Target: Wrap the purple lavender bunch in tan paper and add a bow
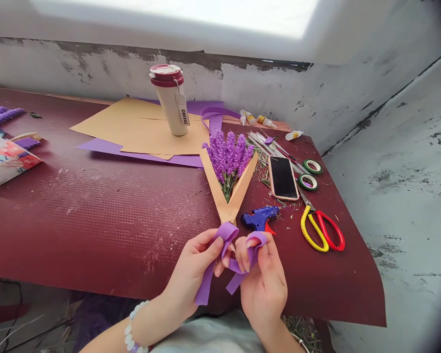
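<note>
Both my hands are closed on one purple ribbon (204,287) over the table's front edge. My left hand (194,260), with a beaded bracelet at the wrist, pinches a loop of it between thumb and fingers. Another loop is gripped by my right hand (264,279), and the loose ends hang below. Just beyond my fingers lies a small bouquet of purple flowers (230,154) in a V-shaped tan paper wrap (227,213). A blue glue gun (259,217) rests right of the wrap. Whether the ribbon touches the wrap I cannot tell.
To the right lie scissors (321,228), a phone (283,177), green tape rolls (308,182) and wire stems (260,142). A coffee cup (171,105) stands on tan paper sheets (113,122). Small glue bottles (266,121) lie near the wall. A printed packet (7,159) sits far left.
</note>
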Motion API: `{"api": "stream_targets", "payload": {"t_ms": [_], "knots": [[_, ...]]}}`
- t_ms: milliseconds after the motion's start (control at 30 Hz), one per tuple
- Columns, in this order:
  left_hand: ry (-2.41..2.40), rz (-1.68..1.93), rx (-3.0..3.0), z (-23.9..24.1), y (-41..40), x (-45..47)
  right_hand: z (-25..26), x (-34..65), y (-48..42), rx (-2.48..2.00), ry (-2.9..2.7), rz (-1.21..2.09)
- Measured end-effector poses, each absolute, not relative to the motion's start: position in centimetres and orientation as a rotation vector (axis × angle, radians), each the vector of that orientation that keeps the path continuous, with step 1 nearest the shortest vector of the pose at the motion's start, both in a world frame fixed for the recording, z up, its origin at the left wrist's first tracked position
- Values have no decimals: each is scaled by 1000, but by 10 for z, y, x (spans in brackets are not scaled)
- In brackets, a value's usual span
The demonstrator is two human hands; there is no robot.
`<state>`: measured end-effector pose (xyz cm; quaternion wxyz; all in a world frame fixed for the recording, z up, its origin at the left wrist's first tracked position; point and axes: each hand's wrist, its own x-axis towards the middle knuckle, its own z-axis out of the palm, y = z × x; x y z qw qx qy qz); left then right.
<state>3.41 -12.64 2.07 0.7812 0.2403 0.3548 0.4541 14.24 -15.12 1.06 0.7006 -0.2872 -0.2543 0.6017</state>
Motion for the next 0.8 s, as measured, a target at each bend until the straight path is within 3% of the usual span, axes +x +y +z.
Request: {"api": "stream_targets", "payload": {"t_ms": [800], "knots": [[899, 1084, 625, 20, -133, 40, -9, 153, -160, -1080, -1016, 1081]]}}
